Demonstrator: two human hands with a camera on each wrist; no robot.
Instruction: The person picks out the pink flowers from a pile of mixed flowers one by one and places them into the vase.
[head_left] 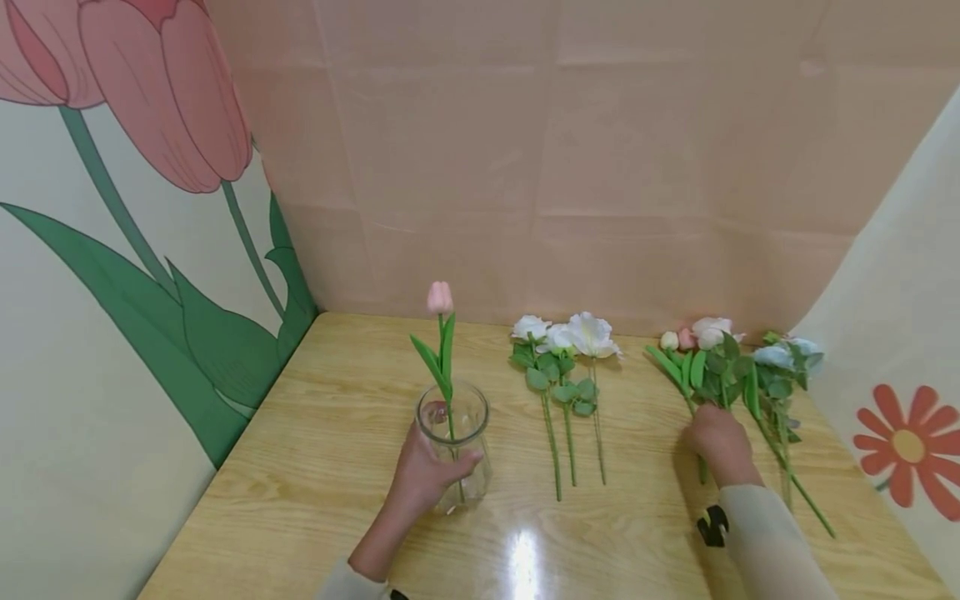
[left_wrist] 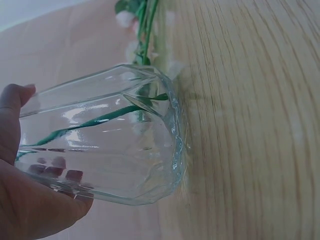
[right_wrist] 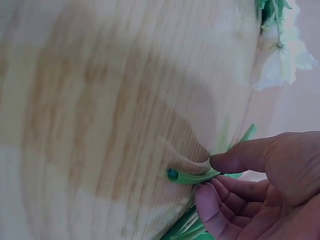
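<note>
Soft, fairly even light covers the desk point(head_left: 300, 483) in my head view, seemingly from above, with a patch of white glare point(head_left: 522, 562) burning out the grain toward the near edge. Over by the right edge, a soft shadow falls to the left of my right hand point(head_left: 720, 442). My left wrist's view is dimmer and cooler; streaky highlights line the glass vase point(left_wrist: 110, 165), and the blossoms point(left_wrist: 125, 19) behind it blur. At my right wrist, a broad, soft-edged shadow darkens the wood, while the white flower point(right_wrist: 277, 67) looks pale, washed out and unsharp.
</note>
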